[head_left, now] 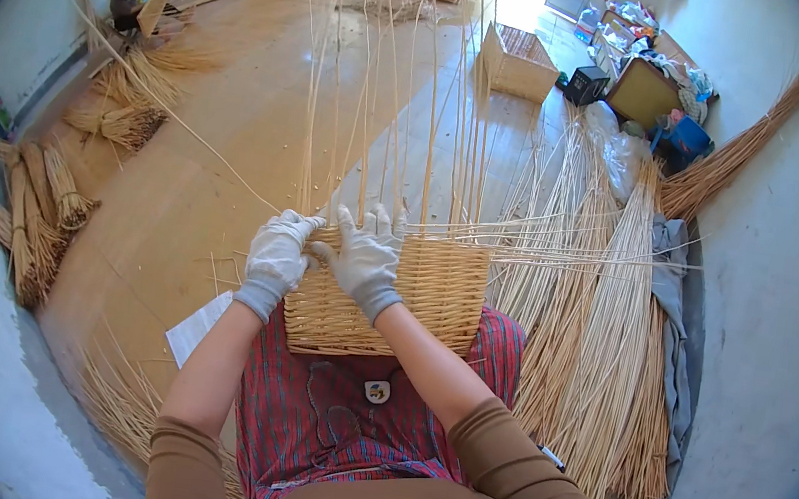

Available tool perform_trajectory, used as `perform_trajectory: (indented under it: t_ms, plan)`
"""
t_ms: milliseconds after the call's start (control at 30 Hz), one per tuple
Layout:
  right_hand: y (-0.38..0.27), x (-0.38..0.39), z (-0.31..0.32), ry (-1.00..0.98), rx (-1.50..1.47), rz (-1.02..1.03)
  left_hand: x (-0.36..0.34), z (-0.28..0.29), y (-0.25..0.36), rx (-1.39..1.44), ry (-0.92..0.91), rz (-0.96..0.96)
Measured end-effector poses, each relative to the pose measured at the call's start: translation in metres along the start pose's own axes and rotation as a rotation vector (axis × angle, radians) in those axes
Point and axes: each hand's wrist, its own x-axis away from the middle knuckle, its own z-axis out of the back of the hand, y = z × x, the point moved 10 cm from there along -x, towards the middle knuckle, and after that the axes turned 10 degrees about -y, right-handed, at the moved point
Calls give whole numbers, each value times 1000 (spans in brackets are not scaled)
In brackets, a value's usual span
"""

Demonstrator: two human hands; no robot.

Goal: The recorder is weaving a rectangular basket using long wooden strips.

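The woven basket (440, 290) rests on the person's lap, upon the red striped cloth (284, 436), with tall rods (429, 153) standing from its upper edge. The left hand (278, 252) has its fingers bent at the top left corner; the right hand (365, 257) spreads its fingers over this edge. Whether either one pinches a rod, I cannot tell. Weaving of the wall seems in hand; the next move probably calls for pressing the weave tightly.

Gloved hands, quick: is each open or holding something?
Left hand: curled at the top edge of the basket; grip unclear.
Right hand: open, spread over the same edge.
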Motion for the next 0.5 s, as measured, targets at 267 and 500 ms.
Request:
perform_trajectory:
  t_ms: [267, 500]
  plan:
    - [11, 10, -32, 28, -44, 33, -2, -15, -6, -109, 176, -209]
    - [-10, 25, 10, 265, -31, 137, -9, -19, -10, -196, -42, 0]
